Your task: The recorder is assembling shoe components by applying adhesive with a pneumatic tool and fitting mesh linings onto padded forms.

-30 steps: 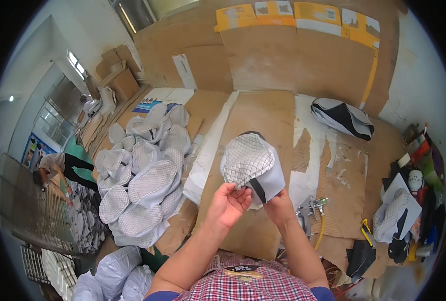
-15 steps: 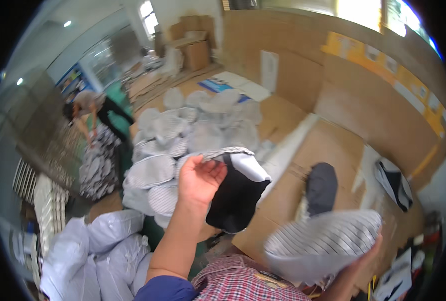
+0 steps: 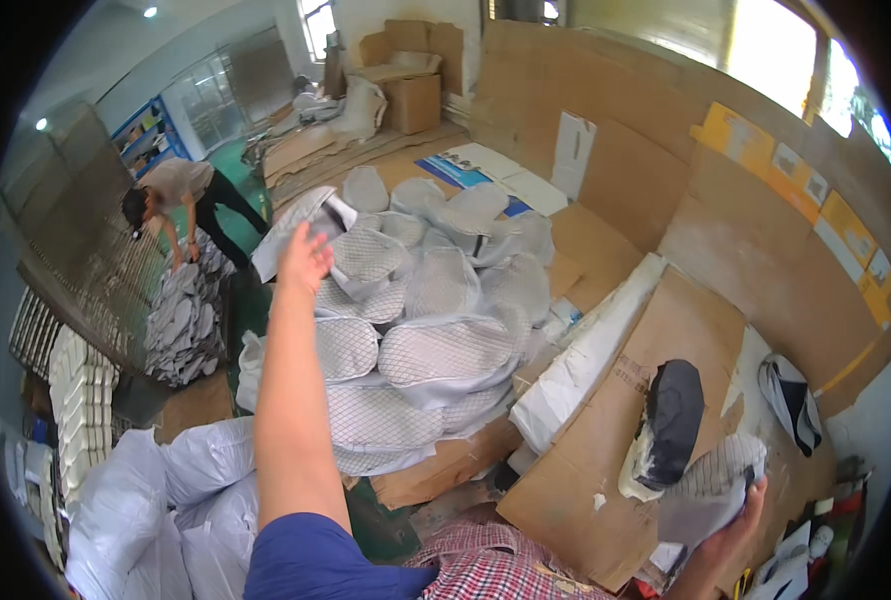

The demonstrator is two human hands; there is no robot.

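My left hand reaches out over the left edge of a heap of grey fabric shoe uppers, fingers apart. Just beyond its fingertips is a pale shoe upper with a dark inside; whether they still touch is hard to tell. At the lower right, my right hand grips a grey striped shoe upper by its edge. Beside that lies a dark sole-shaped piece with a pale, rough side, on a cardboard sheet.
White stuffed bags stand at the lower left. Another person bends over a grey pile at the left. A black-and-white upper lies at the right. Cardboard panels line the back, near a carton.
My left hand has swung forward and left; the upper it held is now past its fingertips at the heap's edge. My right hand has moved right and lower with its striped upper.
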